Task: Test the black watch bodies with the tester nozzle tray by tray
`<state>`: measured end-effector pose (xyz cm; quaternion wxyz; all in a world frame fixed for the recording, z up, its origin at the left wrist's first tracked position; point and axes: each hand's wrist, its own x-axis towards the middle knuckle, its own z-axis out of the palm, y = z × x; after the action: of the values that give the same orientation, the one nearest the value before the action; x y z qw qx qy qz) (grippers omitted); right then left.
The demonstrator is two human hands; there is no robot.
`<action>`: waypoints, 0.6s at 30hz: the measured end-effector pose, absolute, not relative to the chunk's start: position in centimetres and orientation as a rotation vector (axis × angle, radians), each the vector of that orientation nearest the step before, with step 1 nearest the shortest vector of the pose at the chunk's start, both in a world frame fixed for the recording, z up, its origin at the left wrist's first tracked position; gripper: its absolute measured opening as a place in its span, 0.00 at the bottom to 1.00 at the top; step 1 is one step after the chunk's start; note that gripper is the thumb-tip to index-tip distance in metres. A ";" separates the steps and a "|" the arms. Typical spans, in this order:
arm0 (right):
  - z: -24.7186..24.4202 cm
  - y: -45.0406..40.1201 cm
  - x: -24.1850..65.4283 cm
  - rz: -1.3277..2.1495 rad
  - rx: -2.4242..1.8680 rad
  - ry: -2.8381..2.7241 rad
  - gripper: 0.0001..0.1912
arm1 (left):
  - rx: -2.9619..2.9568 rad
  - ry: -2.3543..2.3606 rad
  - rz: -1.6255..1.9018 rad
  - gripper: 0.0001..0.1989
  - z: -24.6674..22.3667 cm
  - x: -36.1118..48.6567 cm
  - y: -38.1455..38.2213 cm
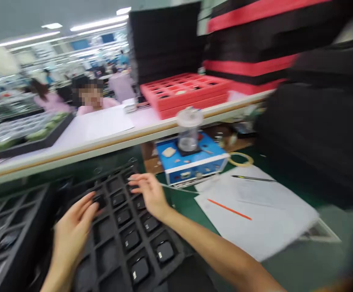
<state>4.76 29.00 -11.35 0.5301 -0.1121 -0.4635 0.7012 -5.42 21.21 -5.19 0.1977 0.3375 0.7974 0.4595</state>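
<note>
At the near left corner of the green-matted worktop (188, 198), a black compartment tray (108, 243) lies at an angle, its cells holding dark square units (165, 251), each with a small silver label too small to read. The left hand (73, 221) is open, its fingers straight and close together, with the tips right by a unit in an upper cell (100, 201); whether they touch it, I cannot tell. The right hand (150, 194) is open too, fingers spread and curved over the far cells, with no visible hold on anything. A light, spread touch like this suits such tight cells, keeping clear of neighbouring units. Beyond the tray stand a blue box (194, 164) bearing a clear plastic jar (188, 129), a yellow tape ring (240, 159), a pen (253, 178) and white paper sheets (255, 215) with an orange stripe (229, 209). No writing reads clearly. On the white shelf (134, 129) above sits a red foam tray (184, 93), and a co-worker in pink (97, 110) sits beyond it.
</note>
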 end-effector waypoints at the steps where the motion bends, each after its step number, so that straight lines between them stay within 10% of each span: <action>1: -12.1 29.2 4.7 1.687 -0.278 -1.102 0.15 | 0.853 2.196 1.379 0.21 -5.1 -6.4 19.9; 11: -14.3 29.2 5.7 1.424 -0.473 -1.406 0.07 | 0.523 1.522 1.695 0.29 -10.7 -7.5 19.9; 18: -14.6 28.9 5.9 1.291 -0.439 -1.536 0.08 | 0.458 1.473 1.748 0.16 -10.3 -7.2 19.6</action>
<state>5.85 28.89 -14.55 0.5173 -0.1828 -0.6401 0.5378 -7.24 19.57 -10.31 0.3943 0.1804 0.5806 0.6891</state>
